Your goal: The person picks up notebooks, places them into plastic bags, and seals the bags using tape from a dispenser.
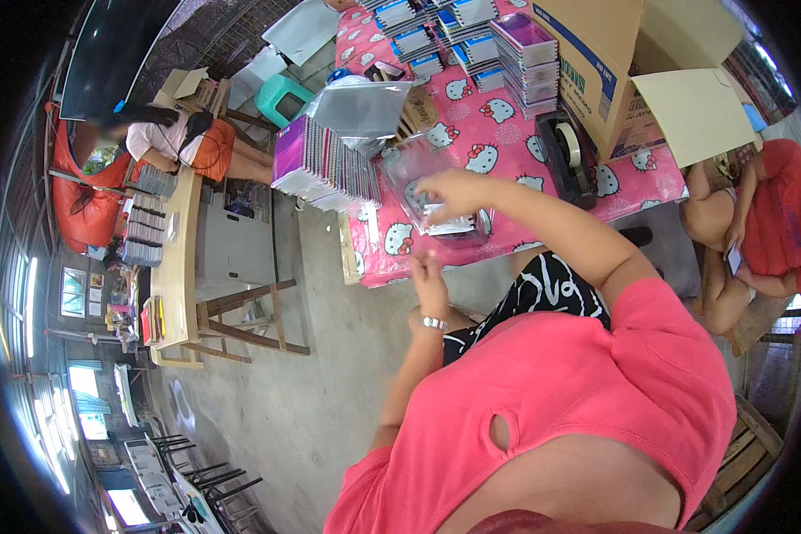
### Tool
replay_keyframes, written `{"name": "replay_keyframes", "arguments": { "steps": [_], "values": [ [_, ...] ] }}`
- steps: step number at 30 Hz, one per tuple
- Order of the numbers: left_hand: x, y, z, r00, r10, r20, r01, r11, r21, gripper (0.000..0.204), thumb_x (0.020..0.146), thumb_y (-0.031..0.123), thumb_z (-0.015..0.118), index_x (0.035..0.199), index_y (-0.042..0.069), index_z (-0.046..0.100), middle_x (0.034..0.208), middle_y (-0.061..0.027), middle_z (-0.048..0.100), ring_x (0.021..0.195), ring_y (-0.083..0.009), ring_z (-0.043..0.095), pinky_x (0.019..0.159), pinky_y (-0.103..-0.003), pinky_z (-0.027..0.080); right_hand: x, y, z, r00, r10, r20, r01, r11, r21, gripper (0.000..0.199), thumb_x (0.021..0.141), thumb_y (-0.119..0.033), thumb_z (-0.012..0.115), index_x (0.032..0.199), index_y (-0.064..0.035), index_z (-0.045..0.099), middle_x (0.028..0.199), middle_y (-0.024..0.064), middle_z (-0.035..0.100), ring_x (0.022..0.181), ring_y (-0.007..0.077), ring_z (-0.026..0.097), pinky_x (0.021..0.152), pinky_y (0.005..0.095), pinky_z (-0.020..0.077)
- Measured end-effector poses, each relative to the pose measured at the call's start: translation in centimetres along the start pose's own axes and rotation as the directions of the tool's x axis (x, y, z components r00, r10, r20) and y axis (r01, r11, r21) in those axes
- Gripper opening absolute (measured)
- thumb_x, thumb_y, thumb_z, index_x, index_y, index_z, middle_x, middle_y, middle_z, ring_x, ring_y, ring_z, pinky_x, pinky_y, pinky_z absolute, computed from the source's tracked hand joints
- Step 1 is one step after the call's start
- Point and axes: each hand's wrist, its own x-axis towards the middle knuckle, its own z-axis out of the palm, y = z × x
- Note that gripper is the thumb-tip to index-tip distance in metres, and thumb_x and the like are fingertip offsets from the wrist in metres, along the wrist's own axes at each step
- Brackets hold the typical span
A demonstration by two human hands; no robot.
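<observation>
A small spiral notebook in a clear plastic sleeve (457,233) lies at the table's near edge. My right hand (458,194) is over it with curled fingers, closed at the plastic. Just below that edge, my left hand (429,283), with a metal watch on its wrist, has its fingers apart and appears to hold nothing. More clear plastic (404,169) lies flat beyond my right hand. To the left rises a tall stack of purple spiral notebooks (316,165), and behind it a pile of clear sleeves (358,109).
A black tape dispenser (565,160) and an open cardboard box (596,67) stand to the right on the pink patterned tablecloth (482,160). Stacked notebooks (527,67) fill the far side. A person in red (779,214) sits at right; another (165,142) is at the left wooden table (176,267).
</observation>
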Motion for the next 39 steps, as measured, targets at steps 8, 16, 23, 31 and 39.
{"name": "replay_keyframes", "arguments": {
  "steps": [8, 16, 23, 31, 39],
  "values": [
    [-2.3, 0.5, 0.8, 0.718, -0.31, 0.623, 0.597, 0.734, -0.323, 0.04, 0.093, 0.032, 0.056, 0.121, 0.005, 0.048, 0.121, -0.0098, 0.055, 0.106, -0.0226, 0.055, 0.093, -0.039, 0.042, -1.1, -4.1, 2.4, 0.963, -0.268, 0.021, 0.258, 0.9, -0.351, 0.072, 0.061, -0.029, 0.077, 0.126, -0.0112, 0.051, 0.108, 0.0181, 0.06, 0.101, 0.0353, 0.058, 0.084, 0.0441, 0.0482],
    [1.2, 8.9, -1.2, 0.976, 0.162, 0.146, -0.119, 0.956, -0.268, 0.049, 0.083, 0.004, 0.066, 0.125, 0.001, 0.041, 0.118, -0.0078, 0.053, 0.105, -0.0158, 0.053, 0.092, -0.03, 0.043, -5.8, -1.2, 0.2, 0.958, -0.199, -0.206, 0.188, 0.98, -0.07, 0.086, 0.062, -0.014, 0.077, 0.136, -0.0075, 0.035, 0.122, 0.0209, 0.052, 0.111, 0.0354, 0.053, 0.094, 0.0433, 0.0427],
    [1.3, 6.2, 1.1, 0.975, 0.109, 0.192, -0.083, 0.987, -0.137, 0.07, 0.082, 0.0, 0.065, 0.14, -0.002, 0.026, 0.13, -0.0119, 0.047, 0.116, -0.0197, 0.048, 0.096, -0.031, 0.041, -7.3, 1.9, 3.3, 0.987, 0.062, -0.151, -0.026, 0.972, 0.232, 0.091, 0.062, -0.017, 0.08, 0.136, -0.0024, 0.03, 0.126, 0.0222, 0.052, 0.116, 0.0351, 0.051, 0.099, 0.04, 0.0396],
    [5.3, 11.7, 0.9, 0.999, -0.048, -0.005, 0.047, 0.996, -0.071, 0.042, 0.087, 0.024, 0.064, 0.118, -0.004, 0.059, 0.108, -0.0144, 0.064, 0.103, -0.0193, 0.057, 0.088, -0.03, 0.043, -4.2, -1.4, -2.6, 0.959, 0.058, -0.278, -0.082, 0.994, -0.073, 0.051, 0.082, -0.025, 0.064, 0.125, 0.0009, 0.052, 0.118, 0.0215, 0.056, 0.103, 0.0267, 0.06, 0.085, 0.0367, 0.0472],
    [2.8, 13.4, 0.4, 0.955, 0.258, -0.146, -0.233, 0.958, 0.169, 0.034, 0.094, 0.026, 0.051, 0.109, -0.003, 0.062, 0.094, -0.0097, 0.064, 0.089, -0.0159, 0.059, 0.085, -0.033, 0.047, -4.7, -0.7, -5.4, 0.798, -0.08, -0.597, 0.135, 0.99, 0.048, 0.02, 0.08, -0.006, 0.061, 0.1, -0.0036, 0.063, 0.08, 0.0077, 0.066, 0.068, 0.0148, 0.062, 0.063, 0.0307, 0.0489]
  ]
}}
